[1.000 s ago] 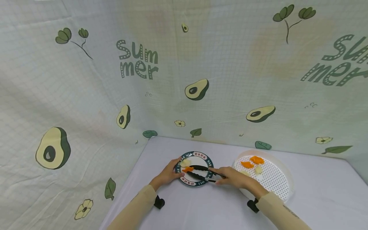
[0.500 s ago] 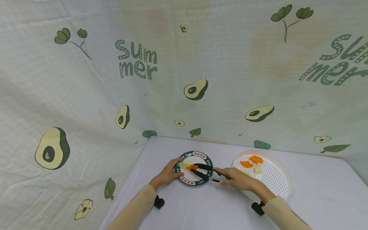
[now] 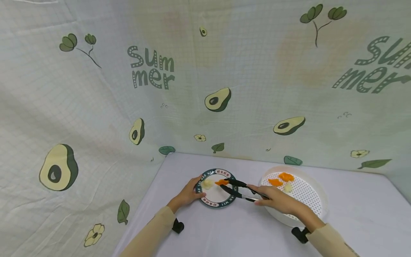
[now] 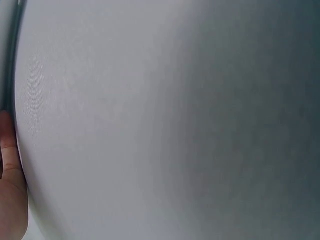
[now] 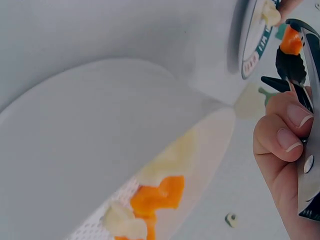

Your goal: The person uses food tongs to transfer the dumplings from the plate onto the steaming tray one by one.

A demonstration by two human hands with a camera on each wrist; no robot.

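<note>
My left hand [image 3: 187, 192] holds the left edge of a round white plate [image 3: 213, 197] with a dark green patterned rim. A pale yellowish piece [image 3: 207, 184] lies on the plate near those fingers. In my right hand [image 3: 278, 199] is a pair of black-tipped metal tongs [image 3: 238, 183]. Between the tong tips is an orange food piece [image 3: 221, 182], over the plate's right half; the right wrist view shows this orange piece [image 5: 291, 41] too. Only part of the left hand [image 4: 11, 180] shows at the edge of the left wrist view.
Right of the plate stands a round white tray [image 3: 309, 210] with a perforated base, partly behind my right hand. It bears orange pieces [image 3: 286, 177] and a pale piece [image 3: 288, 187]. A printed cloth [image 3: 179, 107] hangs behind the table [image 3: 199, 232].
My right hand and the tongs have moved right, taking the orange piece away from the pale one across the plate. The left hand has stayed at the plate's edge.
</note>
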